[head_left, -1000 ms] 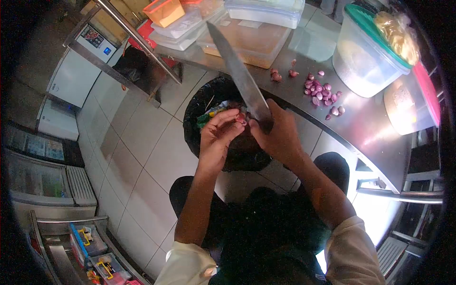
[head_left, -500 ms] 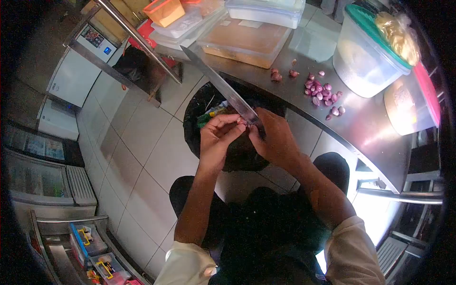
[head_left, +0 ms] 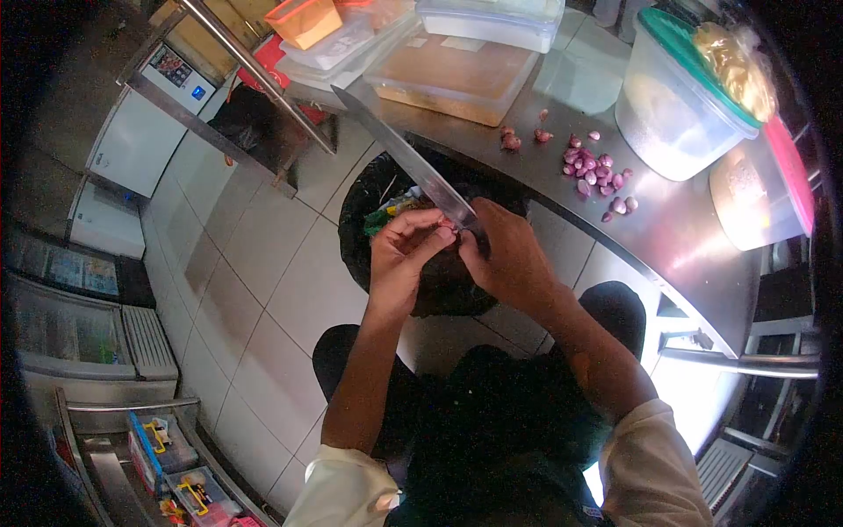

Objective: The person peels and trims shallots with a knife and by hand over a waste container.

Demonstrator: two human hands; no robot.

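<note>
In my closed right hand (head_left: 502,250) is a large knife (head_left: 404,156), its long blade slanting up and away to the left. My left hand (head_left: 404,255) pinches a small reddish shallot (head_left: 447,225), mostly covered by the fingertips, close against the blade near the handle. Both hands are over a black-lined bin (head_left: 360,241) with some wrappers inside. On the metal table to the right lies a cluster of peeled purple shallots (head_left: 597,169). A few brownish unpeeled shallots (head_left: 511,139) are scattered just left of them.
A clear tub with a green lid (head_left: 676,105) and one with a pink lid (head_left: 755,189) stand at the table's right. Flat plastic boxes (head_left: 452,75) sit at its far end. The metal table's edge (head_left: 632,250) runs close by my right arm. Toolboxes (head_left: 167,443) are at lower left.
The hands and knife stay almost in the same place. My left fingers and right thumb have shifted slightly, and a little more of the shallot shows.
</note>
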